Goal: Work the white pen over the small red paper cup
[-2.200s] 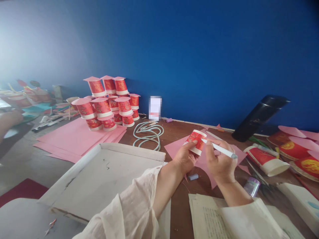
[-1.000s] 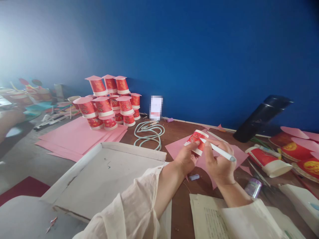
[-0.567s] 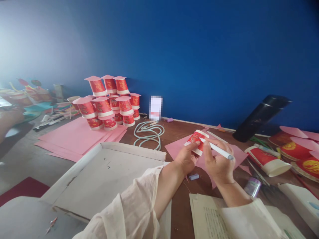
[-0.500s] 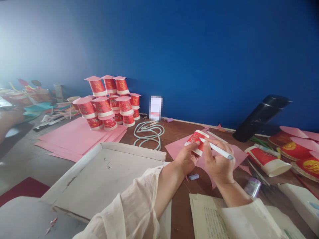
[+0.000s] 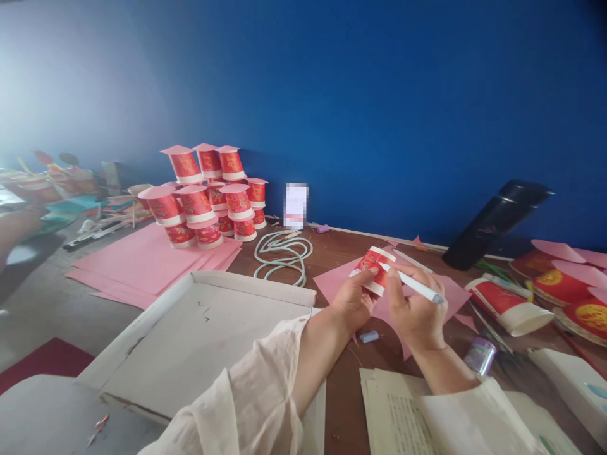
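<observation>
My left hand [image 5: 355, 302] is closed around a red patterned paper cup [image 5: 375, 262] with white ends, tilted on its side. A white marker pen [image 5: 417, 285] lies in the grip of my right hand [image 5: 420, 313], its tip at the cup's printed side. Whether the tip touches the cup I cannot tell. Beneath both hands a pink paper sheet [image 5: 448, 291] rests on the brown table. Close below the hands is a small pale lilac cap-like piece [image 5: 368, 337].
Stacked red cups with pink paper tops [image 5: 192, 201] stand at left on pink sheets [image 5: 128, 265]. Nearer are a shallow white box lid [image 5: 190, 341] and a coiled cable [image 5: 284, 256]. At right, a black bottle [image 5: 493, 224] leans on the wall beside a lying cup [image 5: 509, 305]. Another person's hand shows far left.
The cup and the pen tip have shifted very slightly to the left. Both hands keep their grip. At the far left, the other person's hand has moved a little.
</observation>
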`<state>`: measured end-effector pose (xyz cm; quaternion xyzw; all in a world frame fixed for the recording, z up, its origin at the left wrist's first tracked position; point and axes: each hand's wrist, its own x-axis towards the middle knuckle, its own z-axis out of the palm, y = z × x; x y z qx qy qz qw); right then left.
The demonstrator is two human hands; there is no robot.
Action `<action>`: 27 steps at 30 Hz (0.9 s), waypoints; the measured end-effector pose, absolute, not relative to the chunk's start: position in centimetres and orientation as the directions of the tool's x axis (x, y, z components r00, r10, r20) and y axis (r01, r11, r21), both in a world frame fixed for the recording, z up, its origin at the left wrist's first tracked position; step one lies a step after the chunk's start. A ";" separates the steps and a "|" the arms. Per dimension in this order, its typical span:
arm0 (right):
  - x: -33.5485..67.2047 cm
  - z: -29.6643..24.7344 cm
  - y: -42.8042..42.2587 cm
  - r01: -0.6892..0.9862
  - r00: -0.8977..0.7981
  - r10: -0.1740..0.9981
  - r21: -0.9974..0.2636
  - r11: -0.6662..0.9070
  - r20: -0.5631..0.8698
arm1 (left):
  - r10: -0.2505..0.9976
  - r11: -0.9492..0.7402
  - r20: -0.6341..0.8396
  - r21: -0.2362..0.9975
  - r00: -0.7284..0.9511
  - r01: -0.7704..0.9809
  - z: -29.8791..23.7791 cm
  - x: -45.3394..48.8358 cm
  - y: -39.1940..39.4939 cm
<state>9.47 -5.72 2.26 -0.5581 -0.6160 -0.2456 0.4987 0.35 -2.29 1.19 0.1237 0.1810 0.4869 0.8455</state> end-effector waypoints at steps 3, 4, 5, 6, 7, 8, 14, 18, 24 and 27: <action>9.4 2.3 -5.8 0.931 0.128 0.448 -0.263 0.254 0.885 | 0.868 0.497 -0.207 0.382 0.452 -0.780 1.3 0.3 -2.3; 9.4 2.3 -5.8 0.931 0.133 0.447 -0.266 0.251 0.885 | 0.868 0.497 -0.214 0.380 0.448 -0.780 1.4 0.3 -2.3; 9.4 2.3 -5.8 0.931 0.138 0.445 -0.270 0.248 0.885 | 0.868 0.497 -0.218 0.377 0.446 -0.782 1.5 0.3 -2.3; 9.4 2.3 -5.8 0.930 0.144 0.443 -0.274 0.244 0.885 | 0.867 0.498 -0.221 0.372 0.447 -0.783 1.5 0.3 -2.4; 9.3 2.3 -5.8 0.930 0.148 0.443 -0.278 0.243 0.884 | 0.866 0.500 -0.222 0.364 0.448 -0.786 1.5 0.2 -2.4; 9.4 2.3 -5.8 0.929 0.151 0.444 -0.280 0.242 0.883 | 0.865 0.501 -0.223 0.357 0.449 -0.789 1.6 0.2 -2.4; 9.5 2.3 -5.8 0.920 0.158 0.468 -0.302 0.251 0.870 | 0.862 0.507 -0.224 0.346 0.456 -0.789 1.6 0.1 -2.3; 9.6 2.3 -5.8 0.924 0.152 0.455 -0.290 0.250 0.877 | 0.863 0.506 -0.214 0.342 0.458 -0.792 1.6 0.2 -2.3; 9.8 2.2 -5.8 0.930 0.145 0.443 -0.274 0.243 0.885 | 0.866 0.500 -0.206 0.352 0.455 -0.791 1.4 0.2 -2.1; 9.7 2.3 -5.8 0.930 0.155 0.448 -0.283 0.236 0.881 | 0.870 0.494 -0.192 0.343 0.455 -0.799 1.2 0.3 -2.1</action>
